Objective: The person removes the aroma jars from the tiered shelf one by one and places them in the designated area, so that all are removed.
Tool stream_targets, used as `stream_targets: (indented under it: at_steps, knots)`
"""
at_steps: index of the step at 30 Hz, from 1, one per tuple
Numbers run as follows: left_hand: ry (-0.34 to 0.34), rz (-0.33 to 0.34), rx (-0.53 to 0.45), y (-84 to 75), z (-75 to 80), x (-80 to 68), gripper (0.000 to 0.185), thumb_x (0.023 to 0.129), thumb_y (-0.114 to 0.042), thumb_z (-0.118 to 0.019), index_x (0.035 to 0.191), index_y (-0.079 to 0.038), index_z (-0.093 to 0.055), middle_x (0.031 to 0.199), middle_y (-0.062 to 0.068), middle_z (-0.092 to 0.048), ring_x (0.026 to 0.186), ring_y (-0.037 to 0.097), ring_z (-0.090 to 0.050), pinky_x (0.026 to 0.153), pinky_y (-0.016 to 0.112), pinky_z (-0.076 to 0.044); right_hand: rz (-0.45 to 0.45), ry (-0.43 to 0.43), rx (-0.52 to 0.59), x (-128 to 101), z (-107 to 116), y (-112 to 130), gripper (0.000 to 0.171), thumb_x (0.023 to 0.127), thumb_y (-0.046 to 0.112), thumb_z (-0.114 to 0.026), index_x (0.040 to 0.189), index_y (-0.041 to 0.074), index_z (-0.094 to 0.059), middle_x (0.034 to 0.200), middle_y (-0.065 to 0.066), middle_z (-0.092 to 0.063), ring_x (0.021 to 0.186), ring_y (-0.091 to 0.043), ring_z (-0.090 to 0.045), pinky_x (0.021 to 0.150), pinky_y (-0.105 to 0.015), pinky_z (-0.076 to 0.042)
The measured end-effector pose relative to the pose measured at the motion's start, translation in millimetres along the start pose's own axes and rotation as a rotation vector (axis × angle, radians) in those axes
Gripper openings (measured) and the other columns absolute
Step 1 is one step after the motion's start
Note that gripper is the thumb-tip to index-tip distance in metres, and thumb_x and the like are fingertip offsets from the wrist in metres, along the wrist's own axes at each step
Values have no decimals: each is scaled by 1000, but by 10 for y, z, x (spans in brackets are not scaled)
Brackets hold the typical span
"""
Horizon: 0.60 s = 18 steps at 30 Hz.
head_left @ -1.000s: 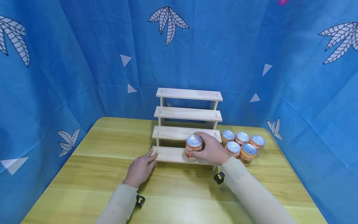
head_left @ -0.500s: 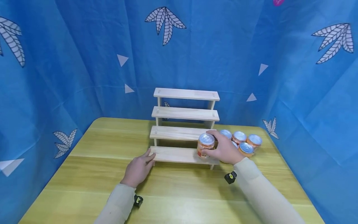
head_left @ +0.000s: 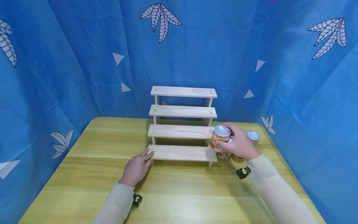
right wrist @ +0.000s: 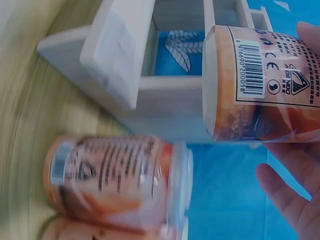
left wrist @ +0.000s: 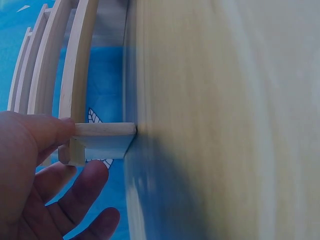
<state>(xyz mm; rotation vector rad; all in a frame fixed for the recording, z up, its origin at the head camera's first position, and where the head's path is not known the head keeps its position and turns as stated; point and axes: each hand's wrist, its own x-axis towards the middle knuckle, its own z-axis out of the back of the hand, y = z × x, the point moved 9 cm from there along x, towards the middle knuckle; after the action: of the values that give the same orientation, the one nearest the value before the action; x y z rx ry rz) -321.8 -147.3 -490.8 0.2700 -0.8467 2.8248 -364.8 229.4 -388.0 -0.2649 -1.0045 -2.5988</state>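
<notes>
Backdrop: blue cloth (head_left: 70,62) printed with white leaves and triangles fills the upper half of the head view and wraps both sides.
Surface: yellow-green wooden table (head_left: 92,174) across the lower half of the frame.
Left hand (head_left: 137,168): lower centre-left, lying on the table, fingers nearly straight and relaxed; the fingertips touch the left end of the rack's lowest step. In the left wrist view the thumb (left wrist: 47,131) presses that step's end, the other fingers spread loosely below it, holding nothing.
Rack: pale four-step wooden rack (head_left: 183,112) at centre frame, standing upright on the table, all steps bare.
Held can: orange can (head_left: 220,138) with a silver lid, upright, just right of the rack's right end, level with the second step and above the table.
Right hand (head_left: 240,146): centre-right, fingers curled round the held can's side.
Other cans: cluster of orange cans (head_left: 253,137) on the table just behind and below the right hand, mostly hidden by it; the right wrist view shows one (right wrist: 115,182) close under the held can.
</notes>
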Motion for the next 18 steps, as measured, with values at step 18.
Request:
stream_targets:
  at_steps: [18]
  knots:
    - [-2,-8,-12,-8,-1,-10,38,98,-21,-69,135,-16,-65,152,11,-46,36,8,-30,37,24,-35,-111,-238,-146,-403,1031,-523,86,86,41,-81,150,1,-41,127,-25,-55,103,-39,-60,66,-14,-46]
